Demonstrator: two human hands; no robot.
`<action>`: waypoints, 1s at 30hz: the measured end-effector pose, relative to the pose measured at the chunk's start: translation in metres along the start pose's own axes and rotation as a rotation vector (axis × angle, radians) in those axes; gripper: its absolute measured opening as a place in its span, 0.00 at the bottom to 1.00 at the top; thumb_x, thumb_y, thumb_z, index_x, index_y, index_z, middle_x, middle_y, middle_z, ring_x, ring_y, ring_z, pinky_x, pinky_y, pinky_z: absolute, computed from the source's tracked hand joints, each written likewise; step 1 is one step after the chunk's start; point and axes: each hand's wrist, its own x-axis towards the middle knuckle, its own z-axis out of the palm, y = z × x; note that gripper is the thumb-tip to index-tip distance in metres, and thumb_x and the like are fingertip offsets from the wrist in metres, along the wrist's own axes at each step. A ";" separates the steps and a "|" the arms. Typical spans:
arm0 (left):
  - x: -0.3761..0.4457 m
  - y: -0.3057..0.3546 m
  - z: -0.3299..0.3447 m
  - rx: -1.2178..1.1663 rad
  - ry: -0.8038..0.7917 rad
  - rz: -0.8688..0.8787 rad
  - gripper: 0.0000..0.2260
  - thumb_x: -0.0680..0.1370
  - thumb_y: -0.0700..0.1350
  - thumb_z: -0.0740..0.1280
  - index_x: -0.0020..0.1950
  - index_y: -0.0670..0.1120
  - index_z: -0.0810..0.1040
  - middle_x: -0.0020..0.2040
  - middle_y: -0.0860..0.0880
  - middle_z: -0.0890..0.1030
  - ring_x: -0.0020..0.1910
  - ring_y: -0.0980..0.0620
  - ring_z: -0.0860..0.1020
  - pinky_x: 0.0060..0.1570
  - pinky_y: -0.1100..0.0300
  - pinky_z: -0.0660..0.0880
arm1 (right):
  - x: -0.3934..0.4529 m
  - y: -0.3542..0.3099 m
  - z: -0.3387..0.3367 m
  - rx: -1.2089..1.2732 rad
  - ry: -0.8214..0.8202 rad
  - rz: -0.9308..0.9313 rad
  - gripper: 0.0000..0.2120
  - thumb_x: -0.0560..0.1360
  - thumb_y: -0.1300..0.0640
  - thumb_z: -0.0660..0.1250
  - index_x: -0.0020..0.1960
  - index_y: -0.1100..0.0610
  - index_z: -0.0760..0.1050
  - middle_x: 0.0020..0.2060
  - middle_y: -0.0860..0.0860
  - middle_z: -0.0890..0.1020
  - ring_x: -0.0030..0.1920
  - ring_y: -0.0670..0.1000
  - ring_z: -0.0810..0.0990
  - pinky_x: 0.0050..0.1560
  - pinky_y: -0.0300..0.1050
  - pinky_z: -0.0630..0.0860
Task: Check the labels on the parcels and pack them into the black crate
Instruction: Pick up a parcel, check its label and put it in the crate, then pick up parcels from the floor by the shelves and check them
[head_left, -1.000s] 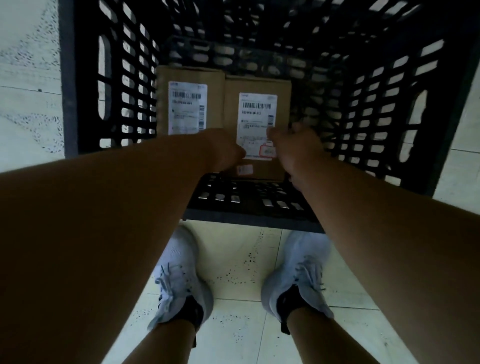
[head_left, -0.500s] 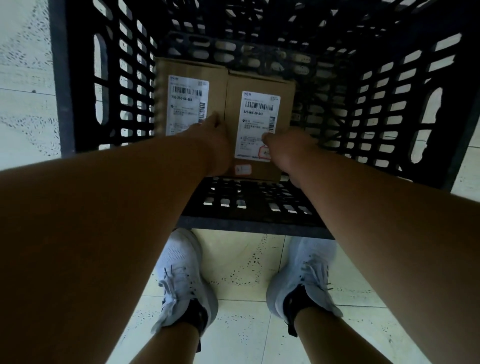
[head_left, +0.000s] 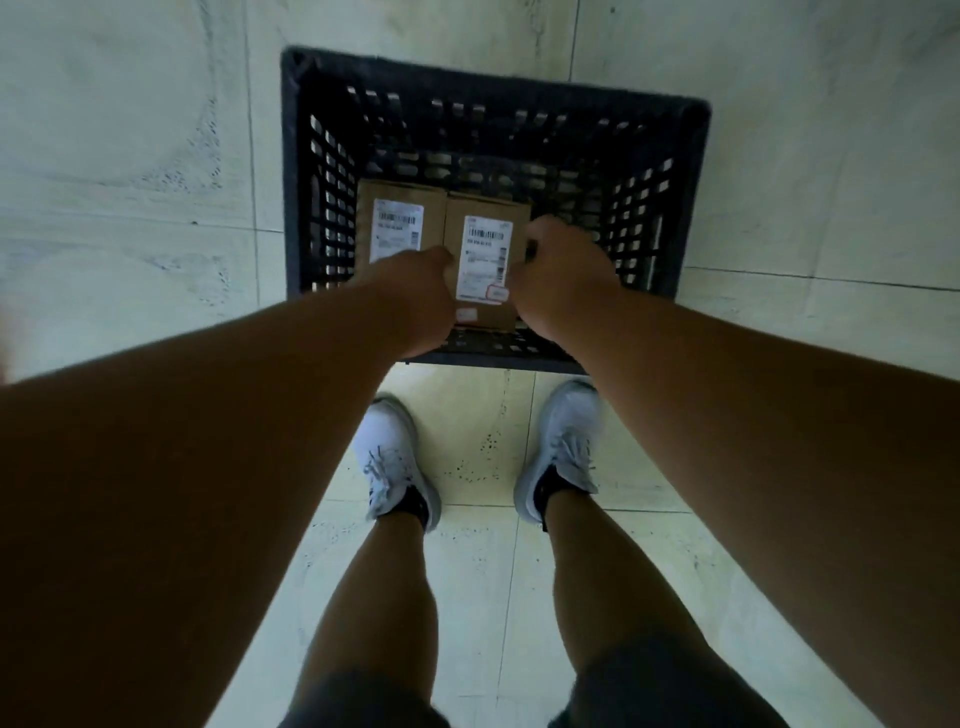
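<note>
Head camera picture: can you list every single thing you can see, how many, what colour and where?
black crate: one, black, slotted plastic, on the floor ahead of the feet.
parcels: two, brown cardboard, side by side inside the crate toward its left side; left parcel, right parcel.
labels: two, white with barcodes, one on top of each parcel; left label, right label, which has a red-outlined mark at its lower corner.
floor tiles: many, pale and speckled, all around the crate.
shoes: two, white, below the crate; left shoe, right shoe.
left hand: one, over the crate at the parcels' near edge; fingers hidden.
right hand: one, over the right parcel's right side, fingers curled.
</note>
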 end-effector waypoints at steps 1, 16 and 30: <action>-0.023 0.008 -0.016 0.003 0.031 0.018 0.24 0.81 0.41 0.63 0.76 0.51 0.64 0.69 0.45 0.74 0.63 0.42 0.76 0.50 0.56 0.73 | -0.019 -0.011 -0.016 -0.029 0.022 -0.038 0.14 0.79 0.55 0.65 0.64 0.54 0.73 0.57 0.53 0.80 0.50 0.54 0.82 0.42 0.48 0.83; -0.354 0.155 -0.176 0.000 0.379 0.346 0.23 0.79 0.43 0.58 0.74 0.51 0.65 0.68 0.44 0.74 0.63 0.42 0.75 0.61 0.44 0.74 | -0.338 -0.122 -0.256 -0.038 0.371 -0.244 0.23 0.78 0.53 0.65 0.72 0.55 0.68 0.68 0.55 0.73 0.67 0.57 0.72 0.68 0.56 0.70; -0.459 0.183 -0.198 0.063 0.502 0.836 0.18 0.81 0.46 0.60 0.72 0.52 0.67 0.64 0.49 0.75 0.59 0.49 0.76 0.58 0.51 0.76 | -0.483 -0.107 -0.261 0.319 0.953 -0.074 0.18 0.77 0.52 0.68 0.65 0.53 0.72 0.62 0.48 0.75 0.60 0.48 0.77 0.54 0.38 0.70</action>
